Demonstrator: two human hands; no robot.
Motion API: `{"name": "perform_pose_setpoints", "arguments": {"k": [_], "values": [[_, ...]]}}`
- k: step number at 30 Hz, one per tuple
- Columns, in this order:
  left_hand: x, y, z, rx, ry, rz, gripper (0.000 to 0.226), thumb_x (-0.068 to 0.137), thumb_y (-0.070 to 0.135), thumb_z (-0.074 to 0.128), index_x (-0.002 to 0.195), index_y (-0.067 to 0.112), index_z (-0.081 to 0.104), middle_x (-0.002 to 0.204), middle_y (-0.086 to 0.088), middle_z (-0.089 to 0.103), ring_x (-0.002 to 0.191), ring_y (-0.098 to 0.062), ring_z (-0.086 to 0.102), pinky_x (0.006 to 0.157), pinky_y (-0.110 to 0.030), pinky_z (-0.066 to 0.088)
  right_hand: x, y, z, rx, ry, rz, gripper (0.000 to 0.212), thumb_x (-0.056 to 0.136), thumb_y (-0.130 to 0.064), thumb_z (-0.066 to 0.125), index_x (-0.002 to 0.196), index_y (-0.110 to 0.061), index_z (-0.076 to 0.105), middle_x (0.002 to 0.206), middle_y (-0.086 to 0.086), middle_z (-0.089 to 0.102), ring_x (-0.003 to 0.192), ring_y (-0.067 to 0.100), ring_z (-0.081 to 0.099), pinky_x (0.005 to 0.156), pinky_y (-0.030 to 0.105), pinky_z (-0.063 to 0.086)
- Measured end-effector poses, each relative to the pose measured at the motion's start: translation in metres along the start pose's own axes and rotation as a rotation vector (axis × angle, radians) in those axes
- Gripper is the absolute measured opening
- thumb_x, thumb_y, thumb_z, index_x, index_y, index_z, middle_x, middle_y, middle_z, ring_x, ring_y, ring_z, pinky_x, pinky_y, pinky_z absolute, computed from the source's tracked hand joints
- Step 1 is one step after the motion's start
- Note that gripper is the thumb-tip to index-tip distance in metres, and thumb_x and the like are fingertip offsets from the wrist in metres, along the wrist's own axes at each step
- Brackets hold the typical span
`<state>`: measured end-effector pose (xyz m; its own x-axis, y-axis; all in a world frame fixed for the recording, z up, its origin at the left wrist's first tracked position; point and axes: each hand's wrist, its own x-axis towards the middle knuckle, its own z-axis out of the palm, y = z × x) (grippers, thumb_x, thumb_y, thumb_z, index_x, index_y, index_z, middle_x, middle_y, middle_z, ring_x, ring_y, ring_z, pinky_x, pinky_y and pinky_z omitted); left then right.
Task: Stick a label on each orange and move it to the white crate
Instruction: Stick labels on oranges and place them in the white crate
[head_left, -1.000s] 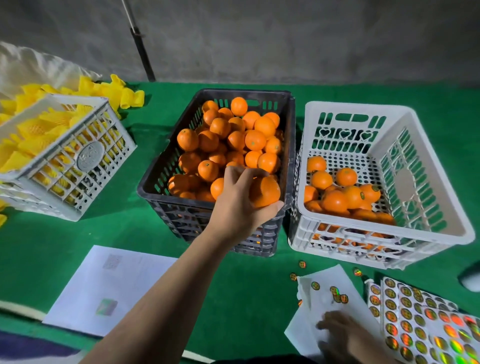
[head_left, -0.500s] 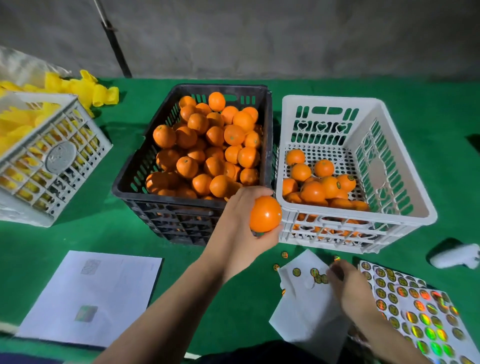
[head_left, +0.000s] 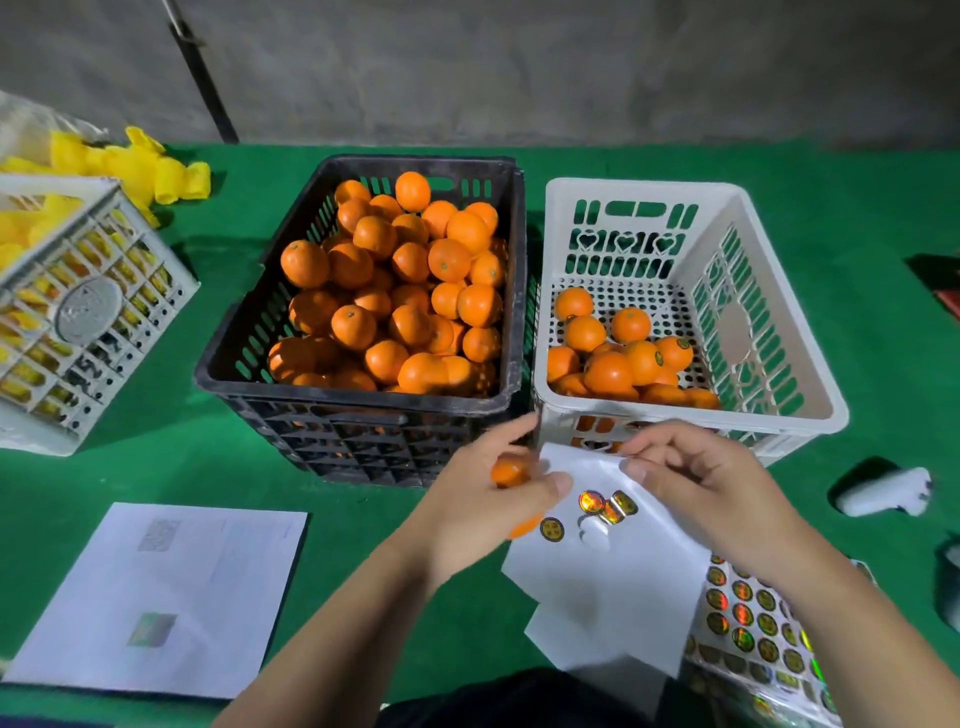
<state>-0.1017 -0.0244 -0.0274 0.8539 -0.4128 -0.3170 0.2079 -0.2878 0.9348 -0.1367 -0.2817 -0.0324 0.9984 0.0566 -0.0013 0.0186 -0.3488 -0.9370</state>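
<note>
Perforated plastic white crate (head_left: 691, 410); shiny foil labels (head_left: 605, 505) on paper

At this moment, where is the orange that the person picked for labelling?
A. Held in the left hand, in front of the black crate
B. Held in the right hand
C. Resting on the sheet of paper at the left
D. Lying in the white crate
A: the orange sits in the grip of the left hand, just in front of the black crate, while the right hand holds the white sticker backing sheet.
</note>
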Motion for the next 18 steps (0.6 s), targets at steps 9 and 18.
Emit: {"name": "perform_pose_setpoints", "arguments": {"k": [9, 18], "values": [[0.002, -0.003, 0.005, -0.400, 0.139, -0.281, 0.019, 0.091, 0.044, 0.079, 0.097, 0.025, 0.078, 0.106, -0.015, 0.078, 0.094, -0.039, 0.078, 0.082, -0.048, 0.064, -0.007, -0.013, 0.013, -0.830, 0.375, -0.439, 0.016, 0.099, -0.030, 0.072, 0.111, -0.022, 0.079, 0.129, 0.007, 0.062, 0.113, 0.038, 0.053, 0.101, 0.043, 0.038], [-0.006, 0.005, 0.012, -0.801, 0.199, -0.381, 0.040, 0.093, 0.035, 0.078, 0.124, 0.013, 0.068, 0.095, -0.020, 0.077, 0.076, -0.029, 0.077, 0.069, -0.036, 0.063, -0.034, -0.013, 0.039, -0.961, 0.577, -0.290, 0.055, 0.085, -0.070, 0.071, 0.124, -0.032, 0.075, 0.148, 0.019, 0.042, 0.130, 0.040, 0.030, 0.104, 0.048, 0.030]]}}
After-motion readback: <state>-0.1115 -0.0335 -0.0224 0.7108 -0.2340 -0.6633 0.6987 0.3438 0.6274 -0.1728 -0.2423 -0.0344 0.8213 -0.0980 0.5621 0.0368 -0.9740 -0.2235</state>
